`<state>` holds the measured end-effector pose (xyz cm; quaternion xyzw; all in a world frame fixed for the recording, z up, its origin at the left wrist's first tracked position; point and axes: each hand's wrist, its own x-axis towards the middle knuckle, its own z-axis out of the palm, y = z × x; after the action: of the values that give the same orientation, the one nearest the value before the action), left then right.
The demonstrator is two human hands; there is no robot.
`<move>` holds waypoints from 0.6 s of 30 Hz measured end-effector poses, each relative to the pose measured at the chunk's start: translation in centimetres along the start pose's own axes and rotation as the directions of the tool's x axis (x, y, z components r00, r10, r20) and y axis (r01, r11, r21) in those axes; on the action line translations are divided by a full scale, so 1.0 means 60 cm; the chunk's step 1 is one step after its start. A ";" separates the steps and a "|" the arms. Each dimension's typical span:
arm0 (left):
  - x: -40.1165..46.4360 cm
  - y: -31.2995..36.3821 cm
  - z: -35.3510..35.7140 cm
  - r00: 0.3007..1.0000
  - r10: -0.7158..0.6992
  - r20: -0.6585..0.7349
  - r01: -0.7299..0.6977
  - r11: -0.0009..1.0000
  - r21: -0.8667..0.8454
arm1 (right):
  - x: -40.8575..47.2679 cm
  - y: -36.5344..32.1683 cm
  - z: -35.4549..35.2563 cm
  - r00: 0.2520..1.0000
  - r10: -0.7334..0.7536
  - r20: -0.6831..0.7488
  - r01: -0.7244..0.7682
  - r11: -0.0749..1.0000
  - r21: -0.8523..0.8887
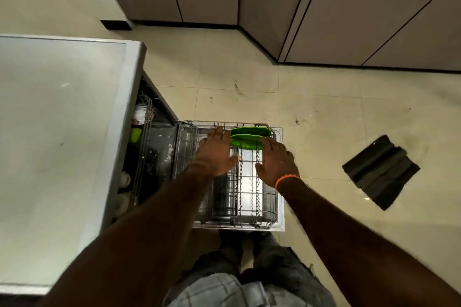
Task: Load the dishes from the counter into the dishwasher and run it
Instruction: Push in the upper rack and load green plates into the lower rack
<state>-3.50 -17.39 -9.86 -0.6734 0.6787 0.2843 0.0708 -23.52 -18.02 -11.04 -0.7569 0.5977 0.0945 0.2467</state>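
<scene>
Green plates [249, 137] stood on edge at the far end of the pulled-out lower rack [264, 207], long axis running left to right. Both hands lay flat with straight fingers, the left hand [216, 154] beside the plates' left end, the right hand [277, 161] touching their near right rim. The worktop [62, 132] rose close on the left.

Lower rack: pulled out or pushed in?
Pulled out. The lower rack sits fully over the dropped-open dishwasher door, clear of the tub, with two green plates standing at its far end.
</scene>
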 end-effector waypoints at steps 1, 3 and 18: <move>-0.016 0.000 -0.003 1.000 0.004 -0.001 -0.004 1.000 -0.006 | -0.011 -0.008 -0.005 1.000 -0.009 0.004 0.009 1.000 -0.004; -0.044 -0.001 -0.005 1.000 0.010 -0.021 -0.010 1.000 -0.009 | -0.028 -0.025 -0.014 1.000 -0.014 0.005 0.015 1.000 -0.021; -0.169 -0.043 0.015 0.981 -0.177 -0.073 0.174 0.984 -0.041 | -0.059 -0.082 -0.049 0.960 -0.276 0.049 0.281 0.940 -0.195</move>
<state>-0.47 -7.91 -6.47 -0.7422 0.6139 0.2626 0.0579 -20.26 -15.60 -5.71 -0.8537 0.4695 0.1261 0.1865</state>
